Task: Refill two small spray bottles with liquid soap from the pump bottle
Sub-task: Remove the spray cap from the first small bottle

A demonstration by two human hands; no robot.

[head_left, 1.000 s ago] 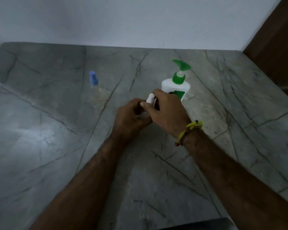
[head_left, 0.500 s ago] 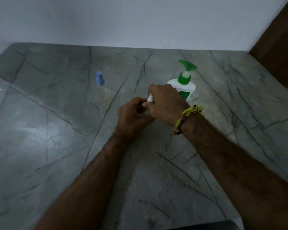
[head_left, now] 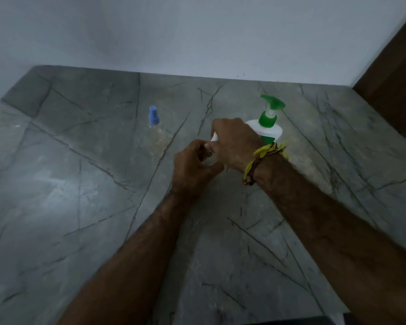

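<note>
A small spray bottle with a white cap is held between both hands at the middle of the grey stone counter. My left hand grips its body, which is mostly hidden. My right hand curls over the white cap from above. Just behind my right hand stands the white pump bottle with a green pump head. A second small clear spray bottle with a blue cap stands apart to the left.
A pale wall runs along the counter's far edge. A dark wooden panel rises at the right. My right wrist wears a yellow thread band.
The view has shifted slightly, so everything sits a bit further right and lower. Both hands stay on the small white-capped bottle, with the right hand now covering more of the cap.
</note>
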